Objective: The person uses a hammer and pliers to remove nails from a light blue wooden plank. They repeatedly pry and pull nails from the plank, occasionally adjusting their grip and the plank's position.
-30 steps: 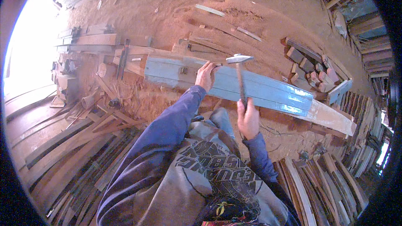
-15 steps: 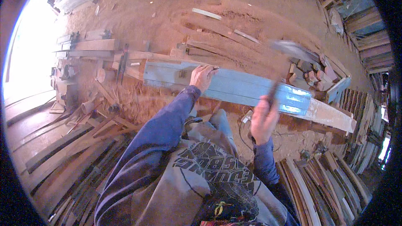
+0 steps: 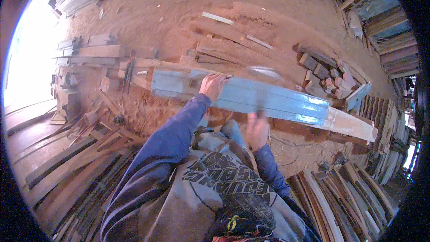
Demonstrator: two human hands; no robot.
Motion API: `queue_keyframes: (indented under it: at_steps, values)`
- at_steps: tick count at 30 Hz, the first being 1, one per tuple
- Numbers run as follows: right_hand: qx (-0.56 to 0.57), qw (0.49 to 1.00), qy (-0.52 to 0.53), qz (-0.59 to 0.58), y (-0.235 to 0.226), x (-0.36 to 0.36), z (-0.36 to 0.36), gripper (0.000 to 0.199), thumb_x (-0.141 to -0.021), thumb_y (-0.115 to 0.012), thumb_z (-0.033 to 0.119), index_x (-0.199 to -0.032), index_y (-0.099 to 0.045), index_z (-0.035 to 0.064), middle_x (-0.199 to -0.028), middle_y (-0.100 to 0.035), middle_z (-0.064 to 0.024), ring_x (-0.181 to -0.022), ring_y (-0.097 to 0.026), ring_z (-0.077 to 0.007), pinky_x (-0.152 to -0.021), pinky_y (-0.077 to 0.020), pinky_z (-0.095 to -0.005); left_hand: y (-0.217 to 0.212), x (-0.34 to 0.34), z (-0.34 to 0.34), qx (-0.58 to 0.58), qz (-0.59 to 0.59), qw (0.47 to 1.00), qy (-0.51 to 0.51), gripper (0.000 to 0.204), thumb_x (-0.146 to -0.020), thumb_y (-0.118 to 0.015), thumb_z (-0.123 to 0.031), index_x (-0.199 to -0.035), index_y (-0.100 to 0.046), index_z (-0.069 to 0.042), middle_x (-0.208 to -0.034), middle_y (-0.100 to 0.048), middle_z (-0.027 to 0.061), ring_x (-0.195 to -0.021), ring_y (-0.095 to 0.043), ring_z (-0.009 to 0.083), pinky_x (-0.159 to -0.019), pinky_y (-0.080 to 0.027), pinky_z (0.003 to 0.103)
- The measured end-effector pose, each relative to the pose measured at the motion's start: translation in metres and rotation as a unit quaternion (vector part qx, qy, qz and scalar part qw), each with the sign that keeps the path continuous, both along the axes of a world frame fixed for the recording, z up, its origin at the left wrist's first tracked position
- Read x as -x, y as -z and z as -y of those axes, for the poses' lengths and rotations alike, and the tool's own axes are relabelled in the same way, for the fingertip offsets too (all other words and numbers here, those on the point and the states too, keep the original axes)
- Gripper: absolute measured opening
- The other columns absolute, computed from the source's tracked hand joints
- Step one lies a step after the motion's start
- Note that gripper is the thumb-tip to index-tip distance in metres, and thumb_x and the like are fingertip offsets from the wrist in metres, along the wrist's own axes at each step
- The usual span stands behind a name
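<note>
Across in front of me lies a long blue-painted plank surface (image 3: 277, 95) with bare pale wood at its right end. My left hand (image 3: 214, 85) rests on its far edge, fingers pinched round a small dark piece that looks like a nail (image 3: 229, 76). To the right, my right hand (image 3: 257, 132) is closed round the dark handle of a hammer (image 3: 261, 101). Motion smears both that hand and the tool. The hammer's pale metal head is a streak over the far edge of the blue surface, so its exact shape cannot be made out.
Wood offcuts (image 3: 329, 76) are heaped beyond the right part of the blue surface. Stacked boards lie near me at left (image 3: 85, 183) and right (image 3: 340, 192). Loose strips (image 3: 217, 18) lie on the sawdust-covered ground (image 3: 156, 27). A cable (image 3: 286, 145) runs below the surface.
My right hand has swung left with the hammer, toward my left hand. My left hand keeps its pinch at the far edge. The whole view has shifted slightly.
</note>
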State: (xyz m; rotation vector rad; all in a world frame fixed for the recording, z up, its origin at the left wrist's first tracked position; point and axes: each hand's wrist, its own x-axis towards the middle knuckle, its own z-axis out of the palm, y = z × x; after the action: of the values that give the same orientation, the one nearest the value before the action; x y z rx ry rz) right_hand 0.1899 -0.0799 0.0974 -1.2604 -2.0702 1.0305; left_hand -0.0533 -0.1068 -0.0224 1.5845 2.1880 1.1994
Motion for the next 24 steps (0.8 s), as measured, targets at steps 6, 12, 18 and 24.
queue_keyframes:
  at_steps: [6,12,18,24]
  values:
    - [-0.057,0.998,0.019,0.009,0.054,-0.037,-0.046,0.043,-0.100,-0.052,0.038,-0.107,-0.055,-0.0047,-0.084,-0.066,-0.0261,-0.077,-0.065,-0.0464,-0.070,-0.0497,-0.0509,-0.020,0.006,-0.005,0.060,-0.019,0.997,0.032,0.027,-0.091,-0.065,-0.034,-0.101,-0.073,-0.010,-0.099,-0.073,0.0130,-0.094,-0.069,0.0326,-0.082,-0.055,0.043]
    - [-0.056,0.978,0.107,0.171,0.106,-0.077,-0.133,0.055,-0.095,-0.061,0.036,-0.130,-0.049,-0.0048,-0.118,-0.060,-0.0283,-0.108,-0.058,-0.0448,-0.093,-0.0459,-0.0491,-0.049,-0.011,-0.059,-0.006,0.052,0.998,0.019,0.034,-0.094,-0.060,-0.043,-0.108,-0.073,-0.015,-0.101,-0.073,0.0131,-0.093,-0.069,0.0339,-0.084,-0.054,0.045]
    - [-0.119,0.966,0.076,0.217,0.142,-0.097,-0.165,0.078,-0.084,-0.074,0.042,-0.143,-0.042,0.0012,-0.149,-0.042,-0.0150,-0.143,-0.031,-0.0354,-0.117,-0.0188,-0.0532,-0.056,-0.023,-0.072,0.152,0.151,0.977,-0.003,0.045,-0.095,-0.053,-0.053,-0.106,-0.071,-0.013,-0.090,-0.073,0.0145,-0.087,-0.069,0.0353,-0.077,-0.054,0.046]
    - [-0.091,0.961,0.067,0.252,0.154,-0.099,-0.167,0.085,-0.082,-0.076,0.046,-0.146,-0.040,0.0034,-0.154,-0.037,-0.0126,-0.148,-0.022,-0.0321,-0.119,-0.0060,-0.0587,-0.052,-0.039,-0.079,0.192,0.069,0.978,-0.046,0.058,-0.092,-0.053,-0.060,-0.112,-0.068,-0.007,-0.102,-0.071,0.0202,-0.090,-0.069,0.0379,-0.078,-0.054,0.049]
